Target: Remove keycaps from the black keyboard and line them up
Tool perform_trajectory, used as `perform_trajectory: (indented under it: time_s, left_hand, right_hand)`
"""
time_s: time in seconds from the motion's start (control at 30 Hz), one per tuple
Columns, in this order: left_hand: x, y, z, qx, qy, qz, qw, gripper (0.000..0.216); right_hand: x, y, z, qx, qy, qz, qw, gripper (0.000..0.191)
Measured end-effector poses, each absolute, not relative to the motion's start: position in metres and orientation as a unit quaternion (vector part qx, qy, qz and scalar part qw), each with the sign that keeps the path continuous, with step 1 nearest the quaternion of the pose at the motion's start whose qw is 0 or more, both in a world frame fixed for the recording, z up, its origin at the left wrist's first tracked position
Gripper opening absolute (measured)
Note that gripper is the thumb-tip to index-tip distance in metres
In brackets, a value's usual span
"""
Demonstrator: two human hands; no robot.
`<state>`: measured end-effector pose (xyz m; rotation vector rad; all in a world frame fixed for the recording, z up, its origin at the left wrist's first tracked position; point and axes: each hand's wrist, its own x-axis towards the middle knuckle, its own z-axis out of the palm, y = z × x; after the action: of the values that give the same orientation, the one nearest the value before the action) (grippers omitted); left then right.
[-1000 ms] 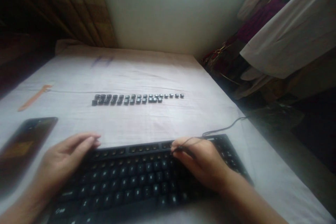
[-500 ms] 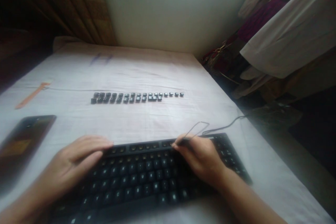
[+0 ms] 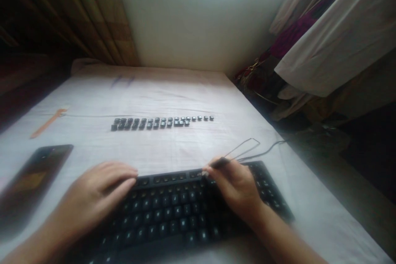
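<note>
My right hand (image 3: 238, 185) is pinched round the dark handle of the wire puller (image 3: 239, 148). Its loop sticks up and away to the right, and the working end sits at the top row of the keyboard (image 3: 185, 210), near the middle of that row. The picture is too soft there to tell whether the wire has hooked under a key. My left hand (image 3: 102, 189) lies open and flat on the keyboard's upper left corner, holding nothing. To do this well, I judge the left palm should bear down so the board cannot lift or slide on the cloth. The pull should go straight up off the key — a slanted tug could bend the stem or fling the cap. For room, the white cloth of the table (image 3: 185, 90) is open between the keyboard and the row of loose keycaps (image 3: 162, 122), which lies well beyond. The phone (image 3: 34, 177) lies near my left wrist. The table edge falls away close to the keyboard's right end, where the cable (image 3: 272, 145) runs off — so forward is the safer way to sweep, not rightward.
</note>
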<state>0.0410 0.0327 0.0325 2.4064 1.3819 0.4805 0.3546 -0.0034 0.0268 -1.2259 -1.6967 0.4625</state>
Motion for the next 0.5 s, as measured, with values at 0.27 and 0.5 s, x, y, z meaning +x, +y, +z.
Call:
perform_trajectory:
  time_s: [0.27, 0.5]
  left_hand:
    - [0.131, 0.016, 0.051, 0.828, 0.445, 0.191, 0.281, 0.030]
    - [0.154, 0.015, 0.042, 0.755, 0.443, 0.229, 0.425, 0.008]
  right_hand:
    - [0.340, -0.009, 0.033, -0.406, -0.737, 0.123, 0.526, 0.017]
    - [0.334, -0.012, 0.031, -0.361, -0.746, 0.153, 0.539, 0.028]
